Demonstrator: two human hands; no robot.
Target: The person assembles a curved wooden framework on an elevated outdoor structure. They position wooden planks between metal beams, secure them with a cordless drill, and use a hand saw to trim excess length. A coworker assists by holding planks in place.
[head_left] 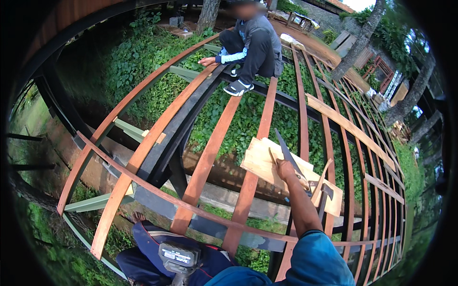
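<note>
**Saw on the board, deck frame still bare**

The big frame of reddish wooden beams (210, 152) stands over green plants (143, 62), and you can see right down between the beams. No floor boards cover them yet, so I think most of the work is still to do. One pale board (260, 159) lies flat across two beams in the middle. It looks whole; I cannot see a cut through it.

Another person (253, 43) squats on the beams at the far end, one hand down on the wood.

A hammer (324, 193) rests on the pale board, near its right end. A power drill (177, 260) sits low by the person's lap.

The right hand (286, 169) reaches straight out, arm long, and is closed around the handle of a hand saw (286, 150). The saw blade points away and lies over the board. The left hand is out of sight.
</note>
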